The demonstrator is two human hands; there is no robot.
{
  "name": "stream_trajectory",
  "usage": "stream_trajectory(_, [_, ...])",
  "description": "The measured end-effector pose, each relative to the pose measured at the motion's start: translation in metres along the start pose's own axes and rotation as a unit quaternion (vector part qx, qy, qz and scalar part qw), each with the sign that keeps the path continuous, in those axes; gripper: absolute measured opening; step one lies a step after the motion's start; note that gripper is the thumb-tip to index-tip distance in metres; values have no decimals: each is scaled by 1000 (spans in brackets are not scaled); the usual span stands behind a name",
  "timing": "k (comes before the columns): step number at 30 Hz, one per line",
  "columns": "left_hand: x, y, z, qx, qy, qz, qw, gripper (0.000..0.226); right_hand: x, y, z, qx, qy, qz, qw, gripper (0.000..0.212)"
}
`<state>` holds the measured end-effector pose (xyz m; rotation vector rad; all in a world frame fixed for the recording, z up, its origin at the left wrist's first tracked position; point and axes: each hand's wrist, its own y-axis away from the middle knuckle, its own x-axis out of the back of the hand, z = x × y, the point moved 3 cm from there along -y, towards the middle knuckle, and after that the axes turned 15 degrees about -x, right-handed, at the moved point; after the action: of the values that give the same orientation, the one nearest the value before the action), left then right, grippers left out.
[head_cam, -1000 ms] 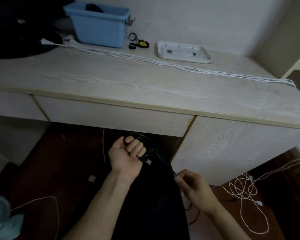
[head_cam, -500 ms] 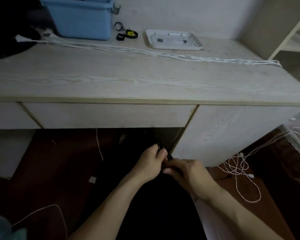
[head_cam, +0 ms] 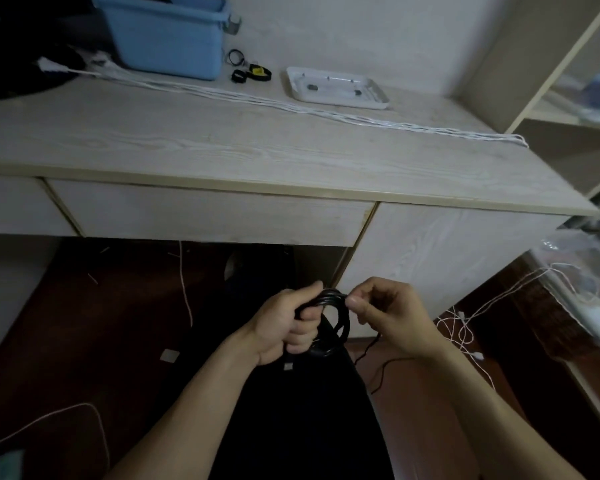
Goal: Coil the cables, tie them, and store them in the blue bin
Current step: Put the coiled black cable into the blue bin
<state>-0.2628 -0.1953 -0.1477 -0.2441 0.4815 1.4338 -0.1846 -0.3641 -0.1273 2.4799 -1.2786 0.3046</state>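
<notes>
Head view, black cable (head_cam: 336,320) coiled, glossy loops

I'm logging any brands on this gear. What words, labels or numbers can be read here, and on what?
None can be read.
The yellow-and-black strap beside the blue bin: any marking is too small and blurred.
The black cable and white tray show no print.

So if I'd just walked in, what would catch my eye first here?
Probably the two hands low in the middle: the left hand grips a black cable coil while the right hand pinches its top. Next, the long white cable stretched across the desk, and the blue bin at its back left.
</notes>
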Motion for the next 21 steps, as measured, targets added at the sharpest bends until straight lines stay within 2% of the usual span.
stream_trajectory(3, [-3,8,-5,-20,116,51,992,51,0,5,8,-24,-66,-5,998,20])
stream_trajectory(6, [-6,15,-14,-33,213,94,972,50,-12,9,15,-46,-62,-36,996,30])
stream_trajectory(9, [-5,20,-23,-57,287,166,942,50,-32,15,20,-76,-89,-66,991,40])
stream_trajectory(13, [1,21,-29,-90,376,236,892,51,-46,14,30,-103,-165,-30,980,31])
stream_trajectory(15, [5,18,-30,-109,405,271,867,53,-44,11,35,-106,-131,-15,986,20])
stream_trajectory(17, [11,16,-29,-127,416,312,845,52,-38,11,41,-115,-45,-11,992,11])
stream_trajectory(21, [28,14,-20,-172,424,369,809,47,-21,6,48,-114,142,5,983,16])
